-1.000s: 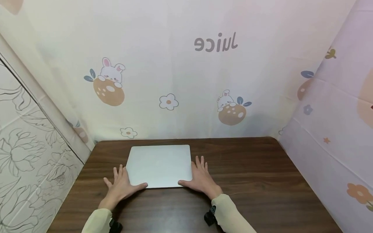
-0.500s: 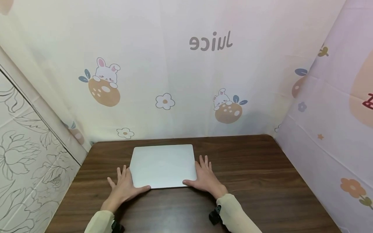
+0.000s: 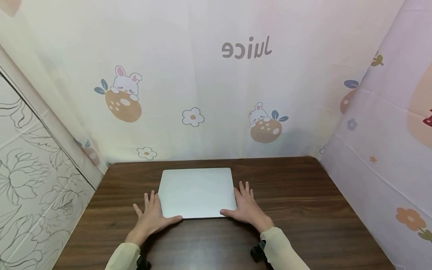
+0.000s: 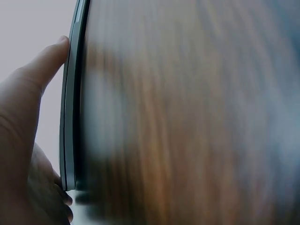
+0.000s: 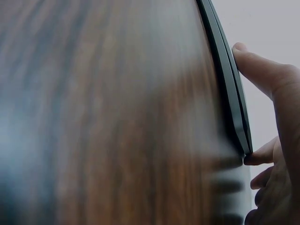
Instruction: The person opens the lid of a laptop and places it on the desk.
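Observation:
A closed silver laptop (image 3: 197, 193) lies flat on the dark wooden table, its front edge towards me. At its left front corner is my left hand (image 3: 150, 217), thumb along the front edge and spread fingers beside the left side. My right hand (image 3: 248, 210) mirrors it at the right front corner. In the left wrist view, the thumb (image 4: 49, 58) touches the laptop's thin dark-looking edge (image 4: 70, 103). The right wrist view has that thumb (image 5: 255, 65) on the laptop edge (image 5: 229, 84) too, with a fingertip at the corner. Neither hand's fingers are curled around the laptop.
The brown table (image 3: 290, 217) extends to both sides and in front of the laptop. A printed curtain (image 3: 216, 135) hangs right behind the table's back edge, with more cloth along the left and right. Black wrist cameras (image 3: 258, 252) sit below both sleeves.
The laptop has slid to the right across the table, both hands moving along with it and keeping their places at its corners. The head view has shifted slightly.

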Tool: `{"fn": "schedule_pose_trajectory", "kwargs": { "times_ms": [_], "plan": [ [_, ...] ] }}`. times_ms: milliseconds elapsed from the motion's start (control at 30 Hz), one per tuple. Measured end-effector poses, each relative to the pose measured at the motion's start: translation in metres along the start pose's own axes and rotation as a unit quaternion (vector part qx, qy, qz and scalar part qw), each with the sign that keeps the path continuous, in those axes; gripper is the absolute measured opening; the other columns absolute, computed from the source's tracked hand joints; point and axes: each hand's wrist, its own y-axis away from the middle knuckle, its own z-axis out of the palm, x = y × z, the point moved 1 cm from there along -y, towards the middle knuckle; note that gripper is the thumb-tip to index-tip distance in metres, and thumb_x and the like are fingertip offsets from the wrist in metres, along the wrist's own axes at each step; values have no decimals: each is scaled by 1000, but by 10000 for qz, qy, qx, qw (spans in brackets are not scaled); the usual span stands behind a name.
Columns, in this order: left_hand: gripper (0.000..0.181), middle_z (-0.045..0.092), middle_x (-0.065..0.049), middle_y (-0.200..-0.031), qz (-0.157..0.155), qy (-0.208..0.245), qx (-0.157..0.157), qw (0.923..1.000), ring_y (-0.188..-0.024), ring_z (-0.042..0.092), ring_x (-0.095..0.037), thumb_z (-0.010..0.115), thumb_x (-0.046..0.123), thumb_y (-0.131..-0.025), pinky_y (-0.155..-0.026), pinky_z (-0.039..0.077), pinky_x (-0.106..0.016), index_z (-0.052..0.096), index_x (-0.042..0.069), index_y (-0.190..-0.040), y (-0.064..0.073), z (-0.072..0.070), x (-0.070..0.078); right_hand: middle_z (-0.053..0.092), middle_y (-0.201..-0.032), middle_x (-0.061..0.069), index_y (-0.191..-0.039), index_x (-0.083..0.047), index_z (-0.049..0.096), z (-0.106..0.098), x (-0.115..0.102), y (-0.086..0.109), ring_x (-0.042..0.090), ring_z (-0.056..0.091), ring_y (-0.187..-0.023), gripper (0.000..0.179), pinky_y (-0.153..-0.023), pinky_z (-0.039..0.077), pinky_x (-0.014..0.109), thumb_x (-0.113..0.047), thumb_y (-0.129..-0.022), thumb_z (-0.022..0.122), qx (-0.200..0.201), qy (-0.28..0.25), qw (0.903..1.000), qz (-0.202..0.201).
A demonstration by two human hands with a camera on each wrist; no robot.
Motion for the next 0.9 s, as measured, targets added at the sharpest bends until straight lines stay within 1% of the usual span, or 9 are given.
{"fn": "schedule_pose_trajectory", "kwargs": {
  "times_ms": [200,400,533,733,833,900],
  "plan": [
    [150,-2,-33,-169,-23,52,49,10000,-155,-13,-52,63,93,-67,-104,-20,-84,11,-12,-160,0,3,7,12,-169,30,-156,6,37,-5,4,3,48,-2,-158,117,-125,11,66,-75,-79,72,-42,-39,10000,58],
    [150,-1,-32,-169,-22,60,90,9999,-156,-11,-51,63,94,-66,-105,-18,-84,11,-11,-160,2,6,16,11,-169,30,-157,5,36,-10,10,7,48,-2,-158,116,-125,11,65,-73,-79,73,-86,-71,9999,108],
    [149,1,-33,-169,15,135,174,9998,-156,-8,-52,67,91,-67,-106,-14,-85,13,-12,-160,1,8,22,11,-169,30,-157,4,36,-14,15,10,48,-1,-158,117,-125,11,66,-74,-79,73,-103,-70,9998,138],
    [149,1,-32,-169,5,116,142,9998,-157,-7,-50,66,93,-65,-107,-13,-85,15,-11,-160,1,12,29,9,-168,32,-158,4,34,-19,23,13,51,-3,-156,119,-123,13,69,-77,-78,71,-163,-68,9997,164],
    [149,0,-30,-170,21,95,79,9999,-157,-8,-49,64,94,-66,-108,-13,-84,14,-10,-161,2,13,32,8,-169,31,-158,4,33,-21,27,14,51,-3,-157,119,-124,11,68,-77,-79,71,-205,-40,9996,184],
    [148,2,-30,-169,69,102,79,9999,-157,-8,-49,64,93,-66,-108,-12,-85,15,-10,-160,2,14,33,7,-169,31,-158,4,33,-23,29,15,51,-3,-157,119,-124,11,68,-76,-79,71,-234,-31,9995,203]
  ]
}}
